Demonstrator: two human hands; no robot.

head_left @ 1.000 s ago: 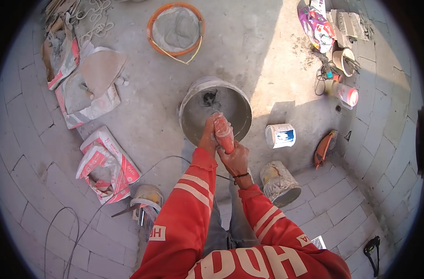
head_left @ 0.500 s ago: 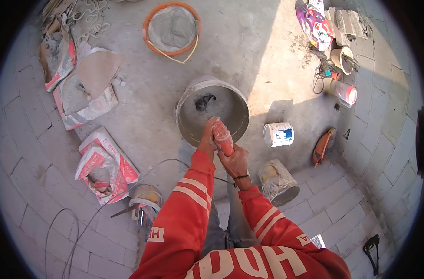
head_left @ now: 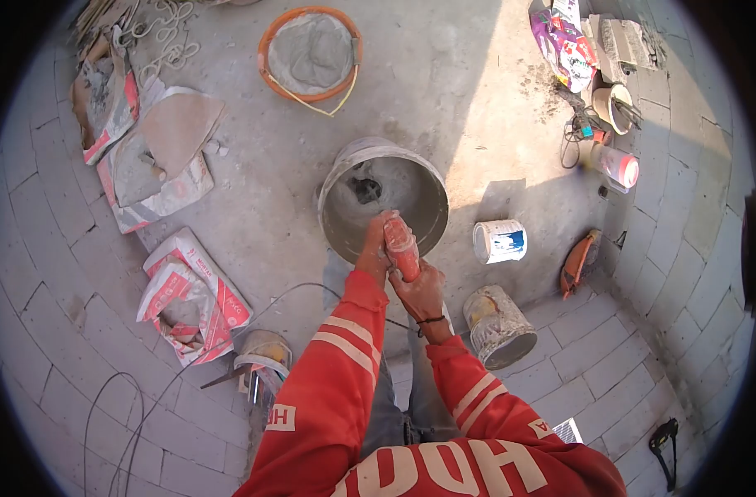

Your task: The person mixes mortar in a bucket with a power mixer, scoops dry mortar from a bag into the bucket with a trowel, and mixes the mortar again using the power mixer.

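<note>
A red power tool [head_left: 401,247], smeared with grey, is held over the near side of a large round bucket [head_left: 432,195]. My left hand [head_left: 374,246] is wrapped round its front left part. Around its rear end, on the right, closes my right hand [head_left: 421,291], with a dark band at the wrist. Inside the bucket lies a wet grey mix [head_left: 403,184], with a dark swirling spot where the mixing end sits; the shaft is mostly hidden. A dark cable runs left from near my right wrist.
An orange bucket [head_left: 266,64] of grey mix stands beyond. Torn bags [head_left: 205,277] lie left, near a tool-filled bucket [head_left: 266,346]. At right are a white-and-blue pail [head_left: 500,242], a tipped dirty bucket [head_left: 498,327] and an orange-and-dark object [head_left: 578,265].
The dark swirl in the mix has shifted within the bucket. Both hands and the red tool have moved slightly nearer my body, with the grip unchanged.
</note>
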